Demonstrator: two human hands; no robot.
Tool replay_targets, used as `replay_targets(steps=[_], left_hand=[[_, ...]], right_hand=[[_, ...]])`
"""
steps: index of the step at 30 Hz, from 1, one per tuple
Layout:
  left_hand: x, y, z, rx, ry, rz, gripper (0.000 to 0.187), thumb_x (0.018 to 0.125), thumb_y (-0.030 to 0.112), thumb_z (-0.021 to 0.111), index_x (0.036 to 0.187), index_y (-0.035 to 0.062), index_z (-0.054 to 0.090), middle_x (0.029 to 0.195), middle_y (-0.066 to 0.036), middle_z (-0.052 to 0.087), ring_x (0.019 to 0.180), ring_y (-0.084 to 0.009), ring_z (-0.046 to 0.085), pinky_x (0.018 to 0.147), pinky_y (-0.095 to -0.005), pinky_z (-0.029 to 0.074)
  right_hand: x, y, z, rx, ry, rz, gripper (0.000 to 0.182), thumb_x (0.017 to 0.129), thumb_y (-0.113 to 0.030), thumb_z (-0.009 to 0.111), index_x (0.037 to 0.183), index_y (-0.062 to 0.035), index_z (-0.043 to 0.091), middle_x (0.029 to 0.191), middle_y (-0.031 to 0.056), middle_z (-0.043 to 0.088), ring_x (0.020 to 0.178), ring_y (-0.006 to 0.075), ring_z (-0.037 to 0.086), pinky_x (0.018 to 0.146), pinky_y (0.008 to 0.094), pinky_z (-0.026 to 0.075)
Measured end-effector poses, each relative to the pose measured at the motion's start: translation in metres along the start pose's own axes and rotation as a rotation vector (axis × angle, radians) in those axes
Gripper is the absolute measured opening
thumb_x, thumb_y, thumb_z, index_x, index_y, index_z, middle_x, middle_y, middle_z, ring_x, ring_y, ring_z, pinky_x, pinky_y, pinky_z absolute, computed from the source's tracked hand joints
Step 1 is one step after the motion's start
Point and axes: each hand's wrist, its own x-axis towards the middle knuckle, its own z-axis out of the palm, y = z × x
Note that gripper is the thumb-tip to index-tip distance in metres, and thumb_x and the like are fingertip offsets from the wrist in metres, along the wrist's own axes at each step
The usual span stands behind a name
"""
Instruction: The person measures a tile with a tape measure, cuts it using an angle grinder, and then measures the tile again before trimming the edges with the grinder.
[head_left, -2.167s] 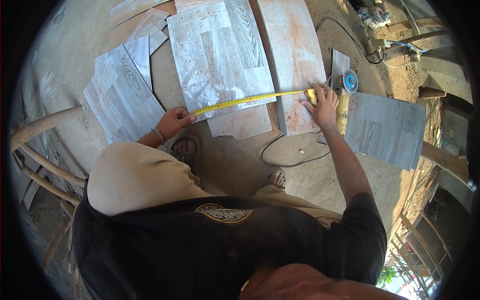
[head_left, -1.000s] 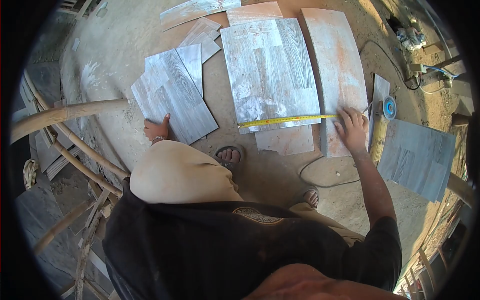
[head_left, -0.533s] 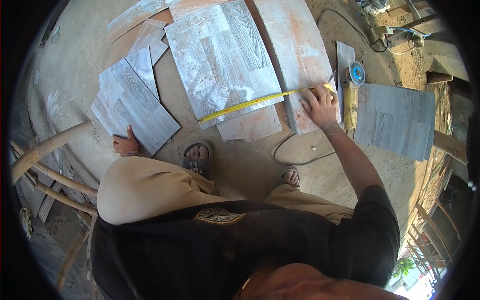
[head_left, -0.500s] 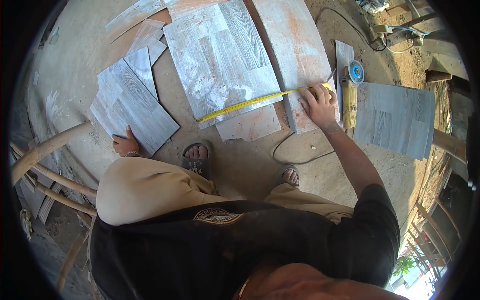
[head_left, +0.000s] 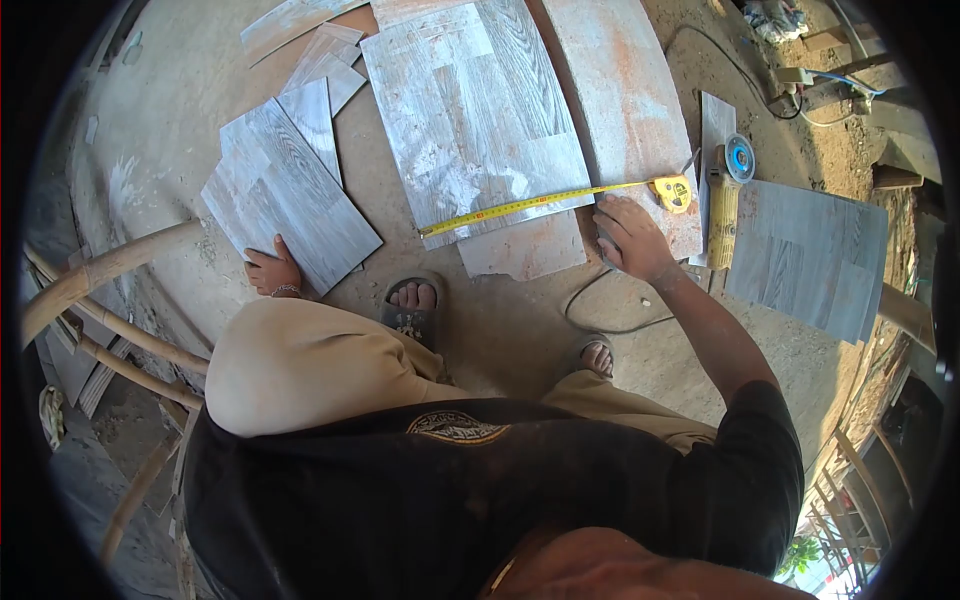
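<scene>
My right hand lies fingers apart on the dusty slab, just below a yellow tape measure. The tape's case rests on the slab, apart from my fingers. Its blade stretches left across the lower part of a large grey wood-patterned tile, ending near that tile's lower left corner. At the left, my left hand rests on the lower edge of a smaller cut tile, thumb spread from the fingers.
An angle grinder with a blue disc lies right of the slab. Beside it are stacked grey tiles. A black cable curves over the floor. Tile offcuts lie at upper left, and bamboo poles stand at far left.
My right hand has let go of the tape measure's case and drawn back down and left. The view has shifted a little; my left hand stays on the cut tile.
</scene>
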Motion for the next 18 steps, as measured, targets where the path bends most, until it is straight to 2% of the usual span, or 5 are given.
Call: replay_targets(steps=[18], left_hand=[[-0.0007, -0.0001, 0.0037, 0.018, 0.045, 0.006, 0.097, 0.088, 0.079, 0.051, 0.157, 0.0137, 0.034, 0.152, -0.025, 0.041, 0.139, -0.0426, 0.04, 0.107, -0.0621, 0.036]], right_hand=[[0.0019, 0.0, 0.0069, -0.032, 0.06, 0.01, 0.024, 0.08, -0.012, 0.069, 0.103, -0.0044, 0.069, 0.13, 0.0129, 0.059, 0.129, 0.0334, 0.054, 0.11, 0.0484, 0.044]])
